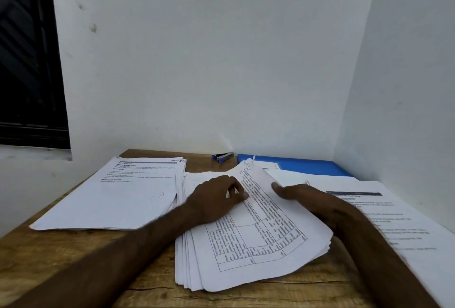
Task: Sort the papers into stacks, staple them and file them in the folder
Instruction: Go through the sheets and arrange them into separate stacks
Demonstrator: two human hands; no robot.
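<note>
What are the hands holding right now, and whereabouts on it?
The left hand pinches the tabled top sheet of the middle stack at its left edge; the right hand rests on its right side, grip unclear.

You are facing a wooden table (61, 253) that is standing in a corner, where a pale back wall (197, 61) is meeting a side wall (406, 61) on your right. A dark window (24, 61) is showing at your far left above a white sill (32, 157), and soft light is falling evenly over both walls.
</note>
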